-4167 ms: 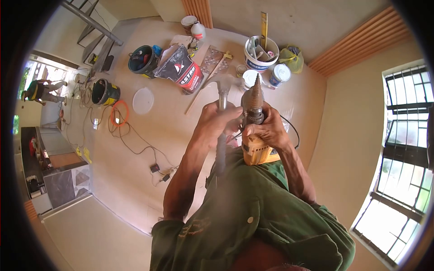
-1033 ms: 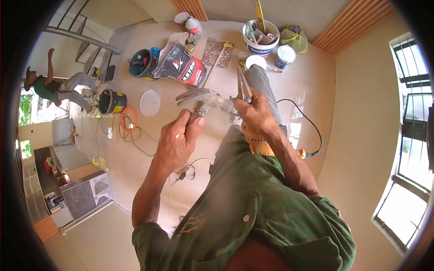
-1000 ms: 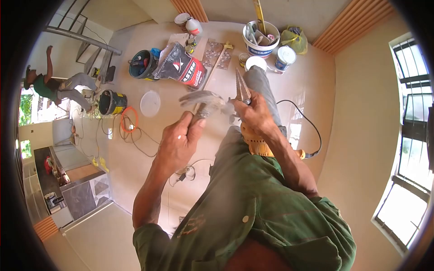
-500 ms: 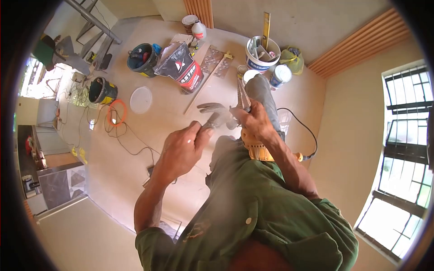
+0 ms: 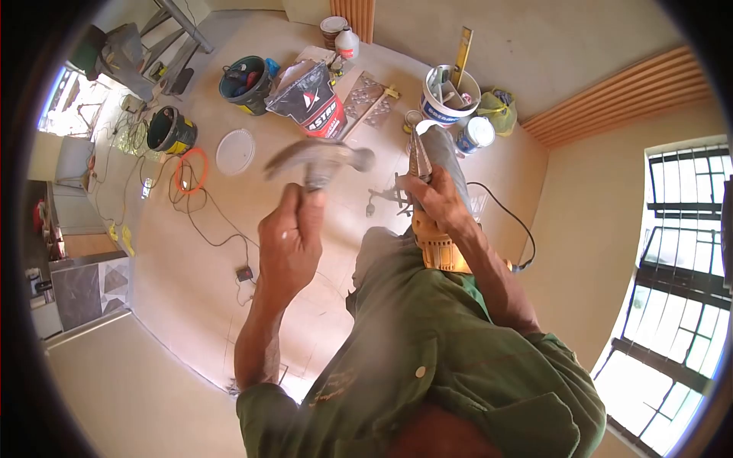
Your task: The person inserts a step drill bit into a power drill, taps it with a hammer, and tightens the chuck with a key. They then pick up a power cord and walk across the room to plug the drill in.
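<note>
My left hand point(image 5: 292, 237) is closed round the handle of a claw hammer point(image 5: 321, 159), its head blurred and raised above the floor. My right hand point(image 5: 441, 197) grips a pointed metal tool point(image 5: 419, 159) with long, tapering jaws; the fingers cover its lower part and I cannot make out its exact kind. This tool points away from me beside my grey-trousered right knee point(image 5: 449, 156). Beneath my right wrist is a yellow power tool point(image 5: 439, 250) with a black cord, partly covered by my arm and the green shirt.
On the floor ahead stand a black-and-red bucket point(image 5: 311, 103), a white bucket of tools point(image 5: 447, 107), a paint can point(image 5: 476, 134) and dark buckets point(image 5: 172, 131). A white lid point(image 5: 235, 151), an orange ring point(image 5: 192, 170) and loose cables lie to the left. Barred windows point(image 5: 679, 267) are at right.
The claw hammer has swung up and left, away from the pointed metal tool, with my left hand. My right hand stays nearly in place, still holding its tool. The view has shifted slightly.
</note>
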### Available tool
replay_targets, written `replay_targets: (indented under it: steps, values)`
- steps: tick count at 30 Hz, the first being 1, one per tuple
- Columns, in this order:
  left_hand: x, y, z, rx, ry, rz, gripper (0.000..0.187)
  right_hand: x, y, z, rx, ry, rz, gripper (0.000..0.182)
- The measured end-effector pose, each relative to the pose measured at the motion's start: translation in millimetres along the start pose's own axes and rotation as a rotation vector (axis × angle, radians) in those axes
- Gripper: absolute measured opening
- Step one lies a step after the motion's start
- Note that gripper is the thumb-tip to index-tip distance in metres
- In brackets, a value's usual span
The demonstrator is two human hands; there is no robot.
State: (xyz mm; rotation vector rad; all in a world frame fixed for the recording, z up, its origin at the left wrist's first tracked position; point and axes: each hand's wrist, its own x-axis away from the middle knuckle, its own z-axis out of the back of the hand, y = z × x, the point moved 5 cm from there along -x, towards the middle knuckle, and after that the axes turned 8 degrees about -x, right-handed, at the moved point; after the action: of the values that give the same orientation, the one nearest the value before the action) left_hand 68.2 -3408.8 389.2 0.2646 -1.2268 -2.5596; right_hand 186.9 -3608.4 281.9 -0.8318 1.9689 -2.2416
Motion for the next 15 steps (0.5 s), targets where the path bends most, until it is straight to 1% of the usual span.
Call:
replay_targets:
  steps: [1, 2, 4, 5, 6, 7, 9, 11, 12, 13, 15]
  values:
    - [0, 1, 7, 0.038, 0.092, 0.012, 0.026, -1, -4, -2, -0.011, -0.004, 0.011, 0.037]
    - [0, 3, 6, -0.056, 0.085, 0.053, 0.022, -1, -3, -4, 0.016, -0.01, -0.011, 0.035]
    - [5, -4, -16, -0.121, -0.089, -0.047, 0.023, -5, -2, -8, 0.084, -0.026, -0.041, 0.033]
    - [11, -12, -29, -0.15, -0.185, -0.088, 0.023, -6, 0, -12, 0.043, -0.082, -0.001, 0.03]
    - [16, -17, -37, -0.14, -0.229, -0.146, 0.023, -6, 6, -15, 0.0, -0.135, 0.034, 0.028]
    - [17, -20, -32, -0.115, -0.191, -0.109, 0.023, -7, 11, -16, -0.043, -0.182, 0.071, 0.025]
    - [18, -21, -15, -0.059, -0.107, -0.039, 0.023, -13, 12, -11, 0.102, -0.179, 0.302, 0.025]
    - [19, -16, 6, 0.008, 0.087, 0.048, 0.023, -6, 14, -13, 0.165, -0.161, 0.253, 0.025]
    - [23, -21, 8, 0.098, 0.189, 0.015, 0.027, -7, 9, -12, 0.158, -0.132, 0.116, 0.025]
    - [24, -23, 1, 0.099, 0.154, 0.024, 0.026, -6, 4, -13, 0.152, -0.102, -0.024, 0.026]
    - [30, -28, -18, 0.085, 0.084, 0.046, 0.023, -1, -2, -16, 0.17, -0.097, -0.019, 0.026]
